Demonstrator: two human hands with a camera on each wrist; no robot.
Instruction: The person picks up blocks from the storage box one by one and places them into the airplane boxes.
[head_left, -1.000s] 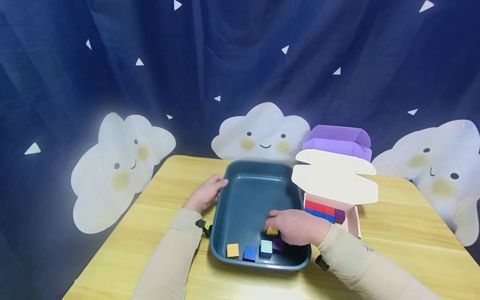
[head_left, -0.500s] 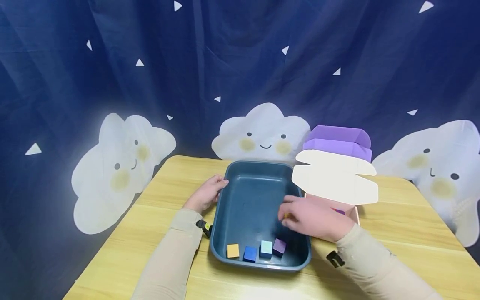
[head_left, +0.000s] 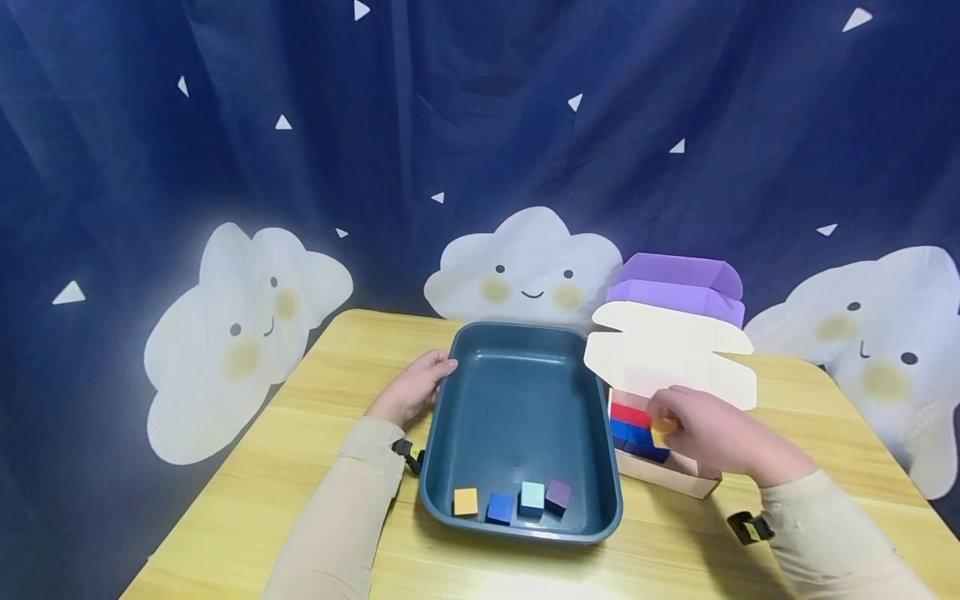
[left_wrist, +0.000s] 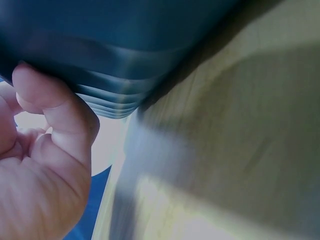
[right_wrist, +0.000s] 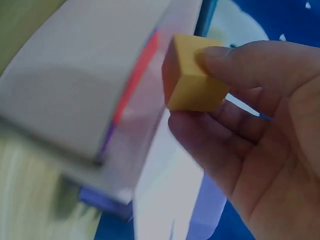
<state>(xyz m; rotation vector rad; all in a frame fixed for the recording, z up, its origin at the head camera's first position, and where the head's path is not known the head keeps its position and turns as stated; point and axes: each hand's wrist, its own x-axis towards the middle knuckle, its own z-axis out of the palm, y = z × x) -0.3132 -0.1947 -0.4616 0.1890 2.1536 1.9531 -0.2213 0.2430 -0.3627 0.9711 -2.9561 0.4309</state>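
Observation:
My right hand (head_left: 716,429) pinches a yellow cube (right_wrist: 195,80) between thumb and fingers, over the small cardboard box (head_left: 660,473) right of the tray. Inside that box lie red cubes (head_left: 628,414) and blue cubes (head_left: 626,434); the hand covers part of its right side. My left hand (head_left: 412,386) holds the left rim of a dark blue-green tray (head_left: 510,408). Along the tray's near end sit another yellow cube (head_left: 466,502), a blue cube (head_left: 500,508), a light green cube (head_left: 532,498) and a purple cube (head_left: 558,495).
The box's lid (head_left: 667,350) stands open toward the back, pale inside, with a purple flap (head_left: 675,283) at its top. Tray and box stand side by side on a wooden table (head_left: 360,350). A dark blue curtain (head_left: 480,125) with clouds hangs behind.
My right hand has lifted a yellow cube out of the tray and carried it right, over the box. The left hand and tray have stayed put.

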